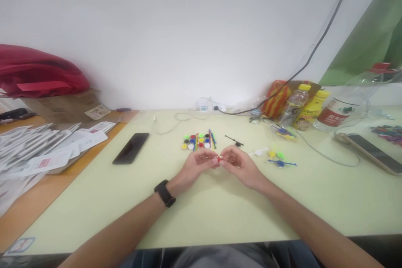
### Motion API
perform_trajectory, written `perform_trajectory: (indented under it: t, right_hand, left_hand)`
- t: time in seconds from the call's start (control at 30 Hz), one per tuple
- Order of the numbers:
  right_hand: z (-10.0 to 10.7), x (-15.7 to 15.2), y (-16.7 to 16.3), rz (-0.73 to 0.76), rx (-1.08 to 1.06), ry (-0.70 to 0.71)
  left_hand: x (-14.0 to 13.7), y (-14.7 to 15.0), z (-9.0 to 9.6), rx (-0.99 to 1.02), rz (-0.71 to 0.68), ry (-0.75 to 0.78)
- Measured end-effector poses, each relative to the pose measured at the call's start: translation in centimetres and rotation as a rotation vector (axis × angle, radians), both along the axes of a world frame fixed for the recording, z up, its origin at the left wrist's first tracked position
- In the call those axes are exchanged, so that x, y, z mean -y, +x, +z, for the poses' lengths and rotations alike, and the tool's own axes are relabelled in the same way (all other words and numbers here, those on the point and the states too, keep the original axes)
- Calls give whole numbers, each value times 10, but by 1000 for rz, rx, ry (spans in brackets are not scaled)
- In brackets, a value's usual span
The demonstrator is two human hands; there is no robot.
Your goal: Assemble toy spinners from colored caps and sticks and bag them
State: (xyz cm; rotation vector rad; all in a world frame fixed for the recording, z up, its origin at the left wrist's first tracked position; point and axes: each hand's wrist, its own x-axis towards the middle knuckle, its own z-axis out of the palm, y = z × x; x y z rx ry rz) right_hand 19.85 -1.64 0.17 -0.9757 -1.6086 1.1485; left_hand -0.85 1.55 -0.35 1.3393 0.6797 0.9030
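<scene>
Two bare hands meet over a pale green tabletop (201, 217), forearms reaching in from the lower corners, cut off by the frame edge. One black watch (165, 194) circles the left wrist, nearer than the fingers. The left hand (192, 168) and right hand (245, 168) face each other, fingers curled inward, thumbs nearly touching. Both sets of fingertips pinch one small red piece (220, 159), mostly covered, so its shape is hard to make out.

Right of the fingers lies one blue arrow spinner (282, 163), with one green piece (280, 155), one yellow piece (272, 154) and one white arrow (260, 151) just beyond it. Left of the fingers, well apart, rests one black smartphone (131, 148); a second smartphone (373, 153) lies far to their right.

Just beyond the fingers, about twelve coloured discs (201, 140) sit in rows, with slim coloured sticks (212, 139) among and beside them, too blurred to count; the left hand may hide some. One black arrow spinner (236, 140) lies beyond the right fingers.

Farther off to the right stand three bottles (311, 111), the largest partly veiled by clear plastic, with one pair of glasses (261, 120) nearby.
</scene>
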Motion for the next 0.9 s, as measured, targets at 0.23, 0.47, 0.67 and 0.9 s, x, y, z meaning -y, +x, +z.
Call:
perform_trajectory:
  t: [0.23,0.47,0.67,0.9]
  right_hand:
    - [1,2,0,-193,204,275]
    - [1,2,-1,-175,213,349]
    - [7,3,3,-53,217,297]
    - [-3,-2,2,-143,182,241]
  left_hand:
    - [3,0,2,-8,-20,13]
    - [10,4,10,-30,-59,82]
    - [10,6,9,-36,-59,136]
    - [9,7,3,-60,8,152]
